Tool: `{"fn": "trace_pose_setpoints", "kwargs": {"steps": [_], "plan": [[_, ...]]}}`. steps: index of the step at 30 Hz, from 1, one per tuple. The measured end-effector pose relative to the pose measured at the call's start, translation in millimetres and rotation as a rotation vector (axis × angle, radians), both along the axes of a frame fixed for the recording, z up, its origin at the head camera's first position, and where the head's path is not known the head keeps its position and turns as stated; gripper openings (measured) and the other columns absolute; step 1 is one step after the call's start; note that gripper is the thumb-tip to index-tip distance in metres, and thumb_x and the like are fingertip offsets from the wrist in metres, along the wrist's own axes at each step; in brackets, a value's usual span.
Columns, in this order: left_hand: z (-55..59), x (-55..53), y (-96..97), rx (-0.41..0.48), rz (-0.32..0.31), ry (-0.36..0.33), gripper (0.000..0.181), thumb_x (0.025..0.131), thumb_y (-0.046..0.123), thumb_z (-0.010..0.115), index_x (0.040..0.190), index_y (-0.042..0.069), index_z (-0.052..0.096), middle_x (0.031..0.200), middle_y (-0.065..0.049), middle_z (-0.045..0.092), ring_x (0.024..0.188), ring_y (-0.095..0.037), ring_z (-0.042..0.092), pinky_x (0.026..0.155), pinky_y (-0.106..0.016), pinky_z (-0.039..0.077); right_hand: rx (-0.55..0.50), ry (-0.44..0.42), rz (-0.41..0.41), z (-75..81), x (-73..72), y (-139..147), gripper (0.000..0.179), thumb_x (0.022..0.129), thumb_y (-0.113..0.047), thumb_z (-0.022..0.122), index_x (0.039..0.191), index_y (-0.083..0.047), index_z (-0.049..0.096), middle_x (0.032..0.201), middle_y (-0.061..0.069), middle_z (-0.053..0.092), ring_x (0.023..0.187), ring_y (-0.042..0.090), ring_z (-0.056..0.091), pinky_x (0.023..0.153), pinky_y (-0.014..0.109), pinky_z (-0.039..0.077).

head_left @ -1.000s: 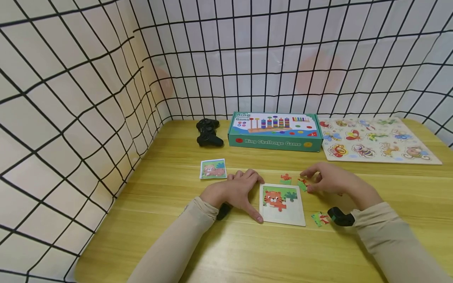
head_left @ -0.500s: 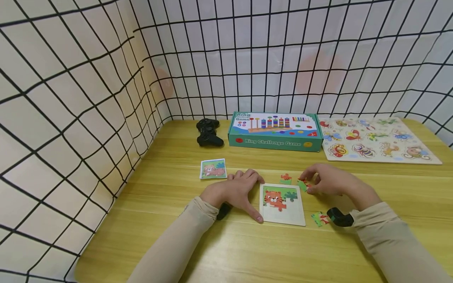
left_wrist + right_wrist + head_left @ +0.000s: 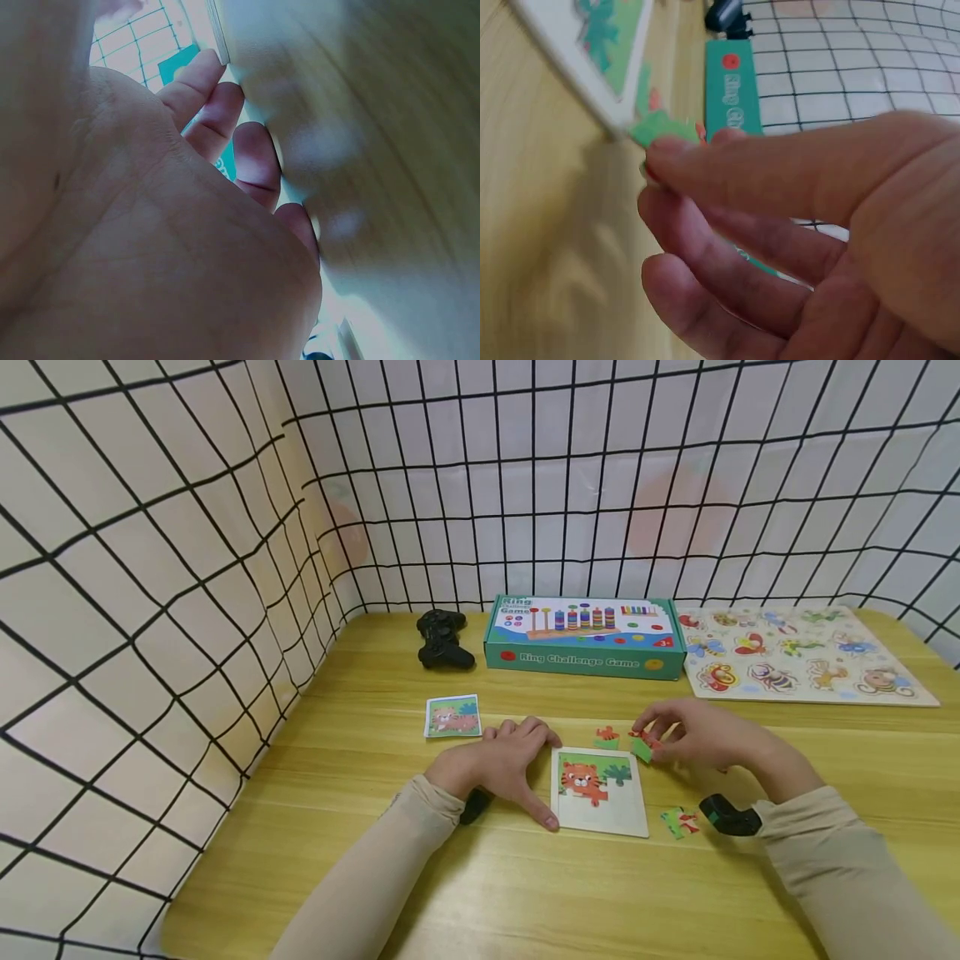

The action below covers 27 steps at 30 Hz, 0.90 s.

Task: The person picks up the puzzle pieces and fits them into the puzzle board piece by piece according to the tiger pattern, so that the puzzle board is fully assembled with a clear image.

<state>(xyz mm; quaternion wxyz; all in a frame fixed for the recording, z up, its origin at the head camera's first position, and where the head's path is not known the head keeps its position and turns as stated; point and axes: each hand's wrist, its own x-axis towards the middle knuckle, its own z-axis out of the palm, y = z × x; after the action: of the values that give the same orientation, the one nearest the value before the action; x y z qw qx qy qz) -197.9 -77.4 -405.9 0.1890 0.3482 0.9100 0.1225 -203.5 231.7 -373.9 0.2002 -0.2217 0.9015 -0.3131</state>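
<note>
My right hand (image 3: pixel 708 735) pinches a green and orange jigsaw piece (image 3: pixel 642 748) between thumb and fingers, just off the puzzle tray's upper right corner. In the right wrist view that same piece (image 3: pixel 664 127) shows at the thumb tip. The pale square puzzle tray (image 3: pixel 600 817) lies flat, with a tiger's head and some green fitted in its upper part. My left hand (image 3: pixel 510 768) rests on the table at the tray's left side, index fingertip by the upper corner and thumb by the lower one. In the left wrist view its fingertips (image 3: pixel 259 154) touch the tabletop.
Loose jigsaw pieces lie above the tray (image 3: pixel 607 737) and to its right (image 3: pixel 679 822). A tiger picture card (image 3: pixel 452 717) lies left. Behind stand a black game controller (image 3: pixel 443 639), a green game box (image 3: pixel 585 639) and an insect puzzle board (image 3: pixel 802 656).
My right hand has tightened on the green and orange piece and tilted it up slightly. The left hand and the tray have stayed in place.
</note>
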Motion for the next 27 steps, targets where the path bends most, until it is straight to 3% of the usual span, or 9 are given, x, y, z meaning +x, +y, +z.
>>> {"fn": "trace_pose_setpoints", "kwargs": {"steps": [4,7,14,27], "plan": [[0.1,-0.4,-0.4,0.002,0.001,0.002,0.104,0.065,0.074,0.081,0.144,0.021,0.038,0.143,0.004,0.036,0.115,-0.019,0.034,0.092,-0.04,0.027,-0.065,-0.036,0.048,7.2,4.5,-6,0.034,0.088,-0.011,0.078,0.119,-0.004,0.065,0.101,0.002,0.069,0.09,0.02,0.068,0.079,0.038,0.052],[-0.1,-0.6,-0.5,0.001,0.003,0.0,0.104,0.065,0.074,0.081,0.144,0.021,0.038,0.143,0.004,0.036,0.115,-0.019,0.034,0.093,-0.04,0.028,-0.095,-0.061,0.129,9.5,7.9,-12,0.031,0.088,-0.014,0.079,0.117,-0.007,0.069,0.1,0.001,0.07,0.089,0.018,0.068,0.079,0.034,0.053],[-0.8,-0.1,-0.7,-0.005,0.0,0.01,0.105,0.065,0.076,0.079,0.144,0.021,0.038,0.143,0.004,0.036,0.115,-0.019,0.034,0.092,-0.04,0.028,-0.163,-0.151,0.286,5.9,14.9,-28,0.026,0.09,-0.013,0.078,0.114,-0.008,0.073,0.096,0.002,0.069,0.083,0.019,0.069,0.077,0.03,0.053],[0.8,0.3,-0.5,-0.001,0.002,0.0,0.103,0.065,0.076,0.079,0.143,0.022,0.038,0.141,0.005,0.036,0.114,-0.018,0.034,0.092,-0.04,0.028,-0.127,-0.168,0.332,-9.2,20.8,-50,0.019,0.086,-0.009,0.08,0.104,-0.015,0.077,0.086,-0.002,0.066,0.069,0.012,0.058,0.066,0.026,0.05]]}}
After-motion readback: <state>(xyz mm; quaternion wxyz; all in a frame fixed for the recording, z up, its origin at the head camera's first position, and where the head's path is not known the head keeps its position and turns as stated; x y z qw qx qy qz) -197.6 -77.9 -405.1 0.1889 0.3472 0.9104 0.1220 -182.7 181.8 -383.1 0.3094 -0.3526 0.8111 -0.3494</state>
